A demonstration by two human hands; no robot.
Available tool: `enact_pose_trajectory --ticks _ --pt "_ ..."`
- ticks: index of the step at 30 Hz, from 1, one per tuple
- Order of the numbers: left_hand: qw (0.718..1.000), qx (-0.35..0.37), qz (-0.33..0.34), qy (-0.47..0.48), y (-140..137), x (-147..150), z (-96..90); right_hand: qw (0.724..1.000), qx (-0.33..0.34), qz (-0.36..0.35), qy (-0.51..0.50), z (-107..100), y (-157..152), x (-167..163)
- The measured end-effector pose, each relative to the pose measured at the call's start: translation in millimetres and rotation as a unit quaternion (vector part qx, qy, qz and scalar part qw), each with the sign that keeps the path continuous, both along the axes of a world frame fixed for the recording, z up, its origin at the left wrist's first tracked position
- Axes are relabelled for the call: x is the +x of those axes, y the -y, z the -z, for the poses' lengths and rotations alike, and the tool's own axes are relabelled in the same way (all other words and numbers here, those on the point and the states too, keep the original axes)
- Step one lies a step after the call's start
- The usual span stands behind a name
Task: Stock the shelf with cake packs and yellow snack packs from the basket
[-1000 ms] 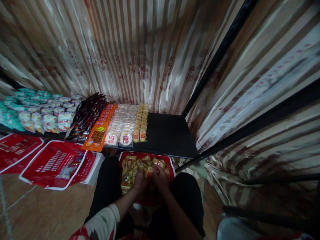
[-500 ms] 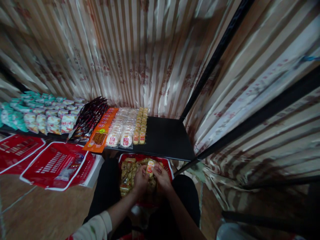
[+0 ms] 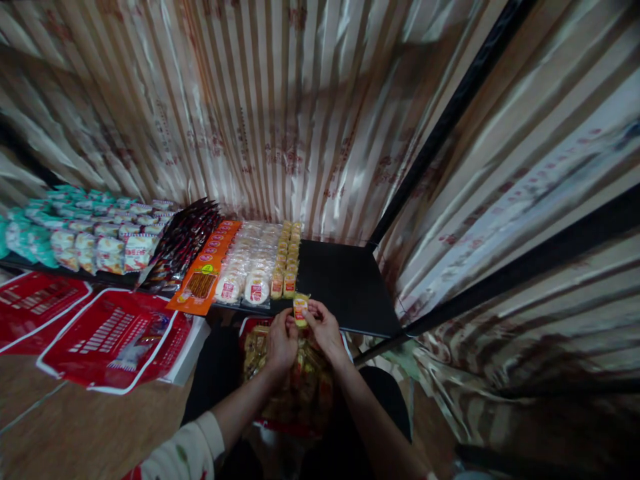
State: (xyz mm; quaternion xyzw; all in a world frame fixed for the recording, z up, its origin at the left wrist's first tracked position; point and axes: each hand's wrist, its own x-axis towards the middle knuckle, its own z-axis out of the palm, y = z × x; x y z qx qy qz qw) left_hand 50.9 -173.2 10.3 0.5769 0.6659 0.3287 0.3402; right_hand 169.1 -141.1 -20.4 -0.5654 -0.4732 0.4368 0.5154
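Observation:
A small yellow wrapped snack packet point(image 3: 301, 311) with a red and white label stands upright at the shelf's front edge. My right hand point(image 3: 323, 330) pinches it from the right between thumb and fingers. On its other side, my left hand point(image 3: 283, 341) is closed, fingertips at the packet's left edge. Below both hands, a red bag point(image 3: 249, 323) rests between my knees, full of similar gold-wrapped packets point(image 3: 256, 350). Two columns of the same yellow packets point(image 3: 283, 267) stand on the black shelf point(image 3: 345, 283), just beyond the held one.
Leftward along the shelf are round white packaged biscuits point(image 3: 257, 288), an orange snack pouch point(image 3: 203, 277), dark packets point(image 3: 185, 237), and white and teal packets point(image 3: 40, 227). Red bags point(image 3: 113, 340) lie at lower left. Black posts point(image 3: 450, 117) and striped sheeting point(image 3: 280, 100) border the shelf.
Both hands have lifted the yellow snack packet from above the bag up to the shelf's front edge. The view has shifted slightly.

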Motion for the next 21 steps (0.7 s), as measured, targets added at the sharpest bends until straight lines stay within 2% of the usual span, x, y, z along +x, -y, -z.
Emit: enact_pose_trajectory --ticks 3,7,11,16,21 --pt "1.000 -0.013 -0.004 0.011 -3.0 6.6 2.8 1.000 0.000 0.004 0.021 3.5 -8.5 2.1" --pt "1.000 0.003 -0.013 0.025 -7.0 17.4 11.0 0.999 -0.001 -0.008 0.036 6.4 -16.6 6.7" --pt "0.999 0.011 -0.015 0.032 -22.5 33.8 10.4 0.999 0.011 -0.001 0.046 5.5 -31.8 19.3" --pt "0.997 0.006 -0.017 0.071 -61.8 70.2 -1.3 0.996 0.024 0.044 0.076 0.8 -73.0 46.5" --pt "0.994 -0.029 -0.027 0.098 -117.5 109.0 -3.7 0.989 -0.004 0.072 0.126 2.3 -130.8 69.9"
